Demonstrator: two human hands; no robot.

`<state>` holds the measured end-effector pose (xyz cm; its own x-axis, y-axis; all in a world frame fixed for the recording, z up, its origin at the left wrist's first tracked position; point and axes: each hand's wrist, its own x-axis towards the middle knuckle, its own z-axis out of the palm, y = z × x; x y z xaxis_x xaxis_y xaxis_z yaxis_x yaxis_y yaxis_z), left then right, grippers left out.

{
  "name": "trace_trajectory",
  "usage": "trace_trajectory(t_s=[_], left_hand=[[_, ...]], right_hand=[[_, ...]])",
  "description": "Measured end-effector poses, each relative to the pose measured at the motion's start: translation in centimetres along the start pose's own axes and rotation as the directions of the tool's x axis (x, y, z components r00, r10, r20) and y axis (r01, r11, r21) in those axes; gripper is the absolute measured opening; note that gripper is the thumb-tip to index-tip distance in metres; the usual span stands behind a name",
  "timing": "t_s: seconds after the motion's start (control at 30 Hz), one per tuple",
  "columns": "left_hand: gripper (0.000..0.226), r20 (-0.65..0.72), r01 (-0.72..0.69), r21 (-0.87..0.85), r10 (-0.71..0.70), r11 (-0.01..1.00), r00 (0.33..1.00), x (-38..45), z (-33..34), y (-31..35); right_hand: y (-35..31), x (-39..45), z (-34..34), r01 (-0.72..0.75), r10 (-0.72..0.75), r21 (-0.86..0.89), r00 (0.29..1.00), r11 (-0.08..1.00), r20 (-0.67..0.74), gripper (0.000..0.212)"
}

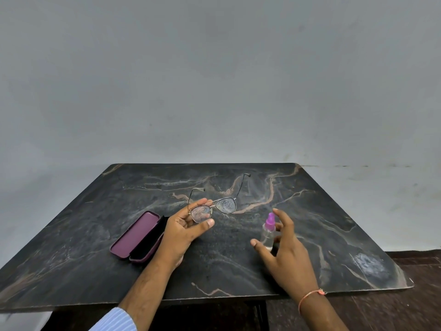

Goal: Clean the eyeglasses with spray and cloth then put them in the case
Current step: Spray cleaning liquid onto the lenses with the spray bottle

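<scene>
1. The case [138,237] lies open at the left of the table [310,235], likely ready to receive the glasses.
2. The left hand [183,229] pinches the eyeglasses [212,206] by one lens rim, lifted above the table; droplets speckle both lenses, temples unfolded away.
3. The right hand [284,249] is spread around the spray bottle [269,231], which stands upright; whether the fingers touch it I cannot tell.
4. Bare tabletop stretches rightward to the edge; no cloth visible.

Dim, even light; soft shadows; wide-angle bowing at edges; slight overall softness.
</scene>
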<state>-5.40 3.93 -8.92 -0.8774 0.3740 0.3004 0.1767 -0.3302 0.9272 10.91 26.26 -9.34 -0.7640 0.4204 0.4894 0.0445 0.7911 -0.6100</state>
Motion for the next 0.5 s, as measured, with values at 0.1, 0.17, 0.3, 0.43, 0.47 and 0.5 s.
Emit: trace_trajectory(t_s=[0.1, 0.17, 0.3, 0.43, 0.47, 0.5], left_hand=[[0.06, 0.01, 0.0, -0.002, 0.0, 1.0, 1.0, 0.1, -0.2, -0.2], [0.061, 0.024, -0.005, 0.011, 0.005, 1.0, 1.0, 0.1, -0.2, -0.3], [0.061, 0.078, -0.016, 0.041, 0.013, 0.999, 0.997, 0.1, -0.3, -0.4], [0.058, 0.093, -0.031, 0.065, 0.025, 0.997, 0.995, 0.1, -0.2, -0.4], [0.058, 0.092, -0.032, 0.064, 0.026, 0.997, 0.995, 0.1, -0.3, -0.4], [0.058, 0.094, -0.031, 0.061, 0.025, 0.998, 0.995, 0.1, -0.3, -0.5]], right_hand=[[-0.1, 0.1, 0.4, 0.057, -0.058, -0.045, 0.998, 0.997, -0.023, 0.088], [0.0, 0.2, 0.3, 0.07, -0.072, -0.041, 0.996, 0.997, -0.044, 0.084], [0.0, -0.2, -0.1, 0.093, -0.091, 0.039, 0.995, 0.995, -0.052, 0.075], [-1.2, -0.4, -0.9, 0.12, -0.108, 0.1, 0.987, 0.988, -0.119, 0.068], [-1.6, -0.3, -1.1, 0.13, -0.114, 0.113, 0.984, 0.985, -0.138, 0.066], [-2.1, -0.3, -1.2, 0.146, -0.126, 0.126, 0.98, 0.981, -0.155, 0.063]])
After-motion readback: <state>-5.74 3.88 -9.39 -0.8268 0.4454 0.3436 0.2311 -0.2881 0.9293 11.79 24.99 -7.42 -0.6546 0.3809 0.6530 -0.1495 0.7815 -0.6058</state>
